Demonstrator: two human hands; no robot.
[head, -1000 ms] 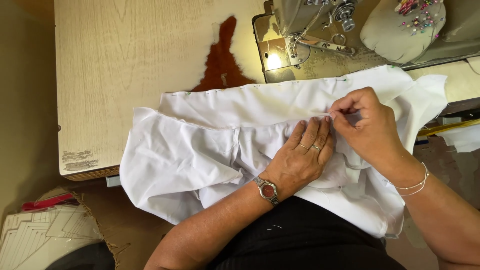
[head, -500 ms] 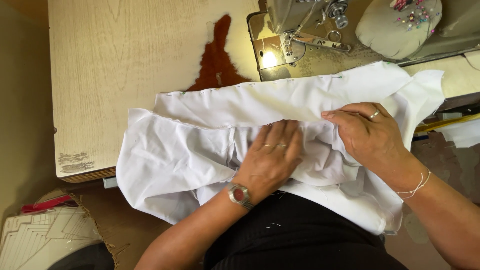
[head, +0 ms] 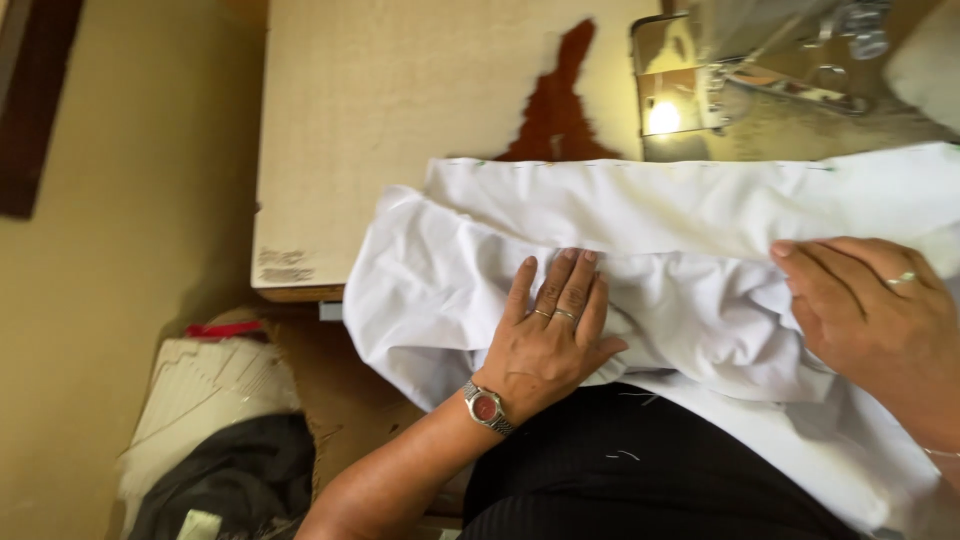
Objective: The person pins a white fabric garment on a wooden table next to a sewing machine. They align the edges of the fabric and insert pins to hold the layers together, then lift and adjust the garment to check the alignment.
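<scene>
White fabric (head: 640, 250) spreads across the front edge of our pale wooden sewing table (head: 400, 130) and spills down onto our lap, where it covers part of the black garment (head: 640, 470) we wear. The table's surface is worn through to dark red-brown in one patch, and the sewing machine (head: 760, 80) stands at its far right with its small lamp (head: 660, 117) lit. On the floor to our left lie a stack of pale folded pieces (head: 210, 390) and some dark cloth (head: 240, 480).

Our left hand (head: 550, 340) lies flat on the fabric, palm down, fingers straight, close together and pointing away from us, the forearm angling in from the lower left; it presses the cloth rather than gripping it. Our right hand (head: 870, 310) comes in from the right edge, knuckles up, fingers curled leftward over a bunched fold, resting on it; we cannot tell whether the fingertips pinch the cloth beneath.

A round red-faced wristwatch (head: 488, 407) sits on the left wrist, and rings (head: 555, 314) circle two left fingers.
</scene>
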